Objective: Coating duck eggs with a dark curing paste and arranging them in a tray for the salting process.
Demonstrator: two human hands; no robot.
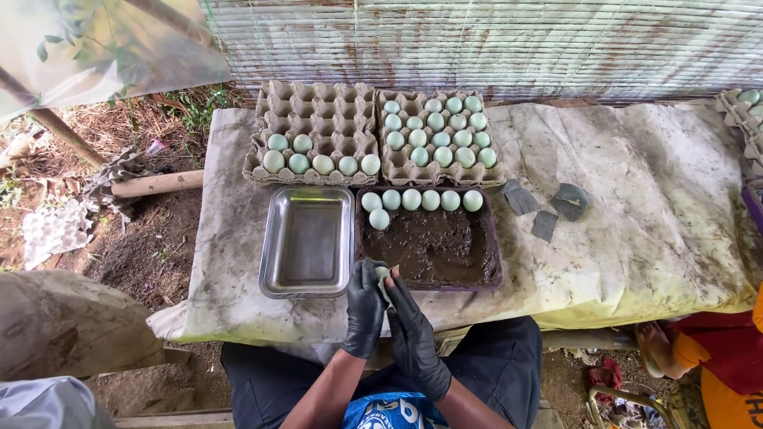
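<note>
- The left hand, in a black glove, is curled around a pale green egg, holding it at the near edge of the surface, just where the steel tray and the mud tray meet.
- The right hand, also gloved in black, closes on the same egg from the other side, its fingers pressed against the shell and against the left hand's fingers.
- The egg shows only as a small pale patch between the two gloves; most of it is hidden.
- The mud tray, a dark rectangular one, sits near the middle of the near edge and holds wet brown mud, with a row of pale eggs along its far side and one more egg just below the row at the left.
- The steel tray lies just beside the mud tray, on its left, and looks bare inside.
- Two cardboard egg cartons stand along the far edge: the left carton has eggs only in its nearer rows, the right carton is nearly full.
- A few grey flat scraps lie to the right of the mud tray.
- The surface is covered by a stained pale sheet.
- Another person in orange sits by the near right corner.
</note>
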